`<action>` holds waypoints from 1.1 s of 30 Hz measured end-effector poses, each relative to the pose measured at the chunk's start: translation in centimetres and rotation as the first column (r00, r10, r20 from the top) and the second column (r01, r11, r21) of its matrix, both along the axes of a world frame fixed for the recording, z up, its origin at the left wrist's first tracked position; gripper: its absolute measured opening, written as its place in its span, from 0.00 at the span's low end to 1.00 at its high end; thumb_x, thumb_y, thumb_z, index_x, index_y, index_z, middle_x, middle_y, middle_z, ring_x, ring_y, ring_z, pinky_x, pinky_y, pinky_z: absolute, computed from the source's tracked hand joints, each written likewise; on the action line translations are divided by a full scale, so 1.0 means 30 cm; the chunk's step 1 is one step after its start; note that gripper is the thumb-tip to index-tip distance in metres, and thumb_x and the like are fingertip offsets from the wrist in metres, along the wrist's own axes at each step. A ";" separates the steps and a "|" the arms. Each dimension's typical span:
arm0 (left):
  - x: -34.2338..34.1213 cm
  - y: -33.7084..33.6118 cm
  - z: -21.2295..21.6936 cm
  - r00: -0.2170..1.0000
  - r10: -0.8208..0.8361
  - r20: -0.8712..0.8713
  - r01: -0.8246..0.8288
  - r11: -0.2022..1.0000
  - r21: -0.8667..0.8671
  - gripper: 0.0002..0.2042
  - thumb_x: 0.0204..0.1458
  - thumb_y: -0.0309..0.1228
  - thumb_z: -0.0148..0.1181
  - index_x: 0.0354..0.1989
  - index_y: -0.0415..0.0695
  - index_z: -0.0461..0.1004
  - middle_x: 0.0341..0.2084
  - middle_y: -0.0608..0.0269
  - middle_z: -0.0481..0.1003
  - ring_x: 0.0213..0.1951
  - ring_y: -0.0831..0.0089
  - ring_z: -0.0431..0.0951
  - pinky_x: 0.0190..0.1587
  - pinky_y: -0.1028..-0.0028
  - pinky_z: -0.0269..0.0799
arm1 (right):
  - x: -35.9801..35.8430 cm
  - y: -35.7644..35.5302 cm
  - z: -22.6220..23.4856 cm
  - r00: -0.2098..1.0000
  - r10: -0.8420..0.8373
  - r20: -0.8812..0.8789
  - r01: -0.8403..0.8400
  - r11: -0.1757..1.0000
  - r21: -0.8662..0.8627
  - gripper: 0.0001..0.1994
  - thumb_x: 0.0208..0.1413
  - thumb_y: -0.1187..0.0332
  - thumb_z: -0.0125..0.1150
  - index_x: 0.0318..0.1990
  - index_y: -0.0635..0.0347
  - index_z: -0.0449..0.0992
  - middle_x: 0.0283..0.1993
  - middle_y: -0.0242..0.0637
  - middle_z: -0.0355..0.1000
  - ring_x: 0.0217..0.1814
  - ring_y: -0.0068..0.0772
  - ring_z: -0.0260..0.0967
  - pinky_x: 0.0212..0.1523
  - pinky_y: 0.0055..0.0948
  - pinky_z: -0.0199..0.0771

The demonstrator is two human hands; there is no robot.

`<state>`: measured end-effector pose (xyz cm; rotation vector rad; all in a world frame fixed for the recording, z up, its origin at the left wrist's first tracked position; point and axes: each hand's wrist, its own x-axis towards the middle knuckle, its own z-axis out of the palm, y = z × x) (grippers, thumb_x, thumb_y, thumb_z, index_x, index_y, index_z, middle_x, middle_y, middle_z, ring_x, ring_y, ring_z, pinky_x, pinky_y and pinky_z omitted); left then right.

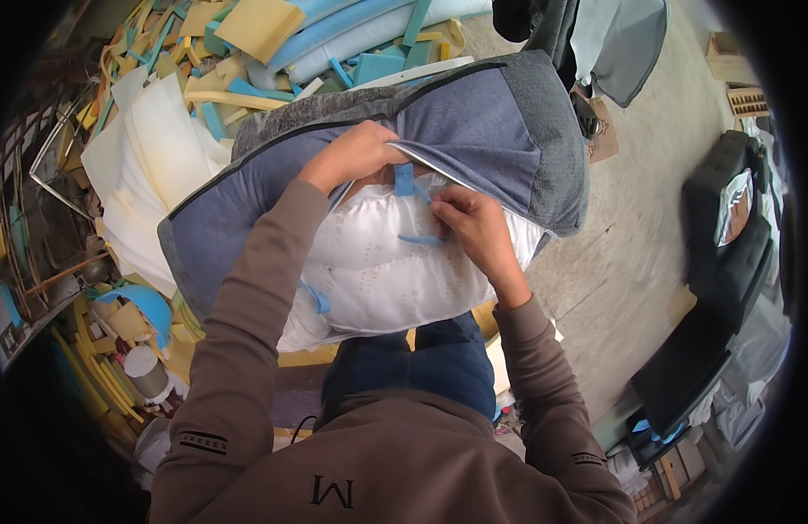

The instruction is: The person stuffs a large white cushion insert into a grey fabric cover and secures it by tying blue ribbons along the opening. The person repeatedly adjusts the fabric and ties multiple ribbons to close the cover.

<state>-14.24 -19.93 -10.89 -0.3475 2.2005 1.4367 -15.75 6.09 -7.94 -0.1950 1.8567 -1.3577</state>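
Observation:
A blue-and-grey fabric cushion cover (469, 118) lies in front of me, its zipped edge pulled open. From the opening bulges a quilted white cushion insert (382, 279). My left hand (356, 159) grips the cover's edge and lifts it, its fingertips partly hidden in the fold. Just below it, a short blue strap (405, 180) shows inside the opening. With its fingers pinched together, my right hand (475, 229) holds a thin blue tie (421, 239) over the insert. A further blue strip (317, 299) sticks out at the insert's lower left.
Foam offcuts (255, 31) in yellow and blue are heaped behind the cover. White foam sheets (155, 157) lean at the left. Black padded seat parts (696, 349) stand along the right, beyond the concrete floor (622, 236). A white tub (146, 371) sits at lower left.

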 end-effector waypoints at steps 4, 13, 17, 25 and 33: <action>-0.002 0.001 0.009 1.000 -0.014 -0.003 0.014 1.000 -0.022 0.13 0.55 0.33 0.66 0.37 0.32 0.83 0.25 0.55 0.81 0.30 0.73 0.75 0.38 0.68 0.72 | -0.014 -0.014 0.013 0.947 0.117 -0.299 -0.086 0.990 0.114 0.05 0.60 0.69 0.65 0.38 0.58 0.84 0.25 0.38 0.78 0.25 0.36 0.77 0.30 0.34 0.74; 0.000 0.006 0.003 0.999 0.028 0.043 -0.028 1.000 0.005 0.15 0.57 0.36 0.66 0.36 0.32 0.82 0.25 0.56 0.80 0.30 0.73 0.75 0.38 0.67 0.72 | -0.027 -0.033 0.058 0.579 0.416 -0.702 -0.202 0.907 0.371 0.02 0.56 0.70 0.66 0.36 0.52 0.81 0.26 0.39 0.78 0.29 0.49 0.78 0.28 0.44 0.74; 0.000 0.006 0.004 0.999 0.031 0.045 -0.031 0.999 0.011 0.15 0.57 0.36 0.66 0.36 0.33 0.83 0.25 0.57 0.80 0.30 0.73 0.75 0.38 0.67 0.73 | -0.051 -0.030 0.055 0.565 0.426 -0.707 -0.271 0.905 0.329 0.03 0.55 0.70 0.67 0.36 0.52 0.81 0.26 0.39 0.78 0.29 0.49 0.78 0.28 0.44 0.75; 0.001 0.013 0.016 0.994 0.060 0.087 -0.061 0.998 0.008 0.14 0.56 0.35 0.66 0.35 0.32 0.83 0.23 0.57 0.80 0.28 0.74 0.75 0.36 0.67 0.73 | -0.052 -0.048 0.032 0.840 0.298 -0.454 -0.215 0.950 0.226 0.07 0.55 0.69 0.68 0.41 0.59 0.84 0.30 0.44 0.81 0.30 0.45 0.81 0.33 0.38 0.78; 0.004 0.014 0.002 0.997 0.051 0.051 -0.051 0.999 -0.001 0.14 0.56 0.34 0.66 0.35 0.32 0.83 0.24 0.57 0.81 0.28 0.75 0.76 0.35 0.68 0.73 | 0.007 -0.080 -0.005 0.997 -0.020 -0.072 0.027 0.995 0.096 0.10 0.57 0.66 0.70 0.42 0.61 0.85 0.29 0.36 0.83 0.30 0.24 0.80 0.36 0.30 0.77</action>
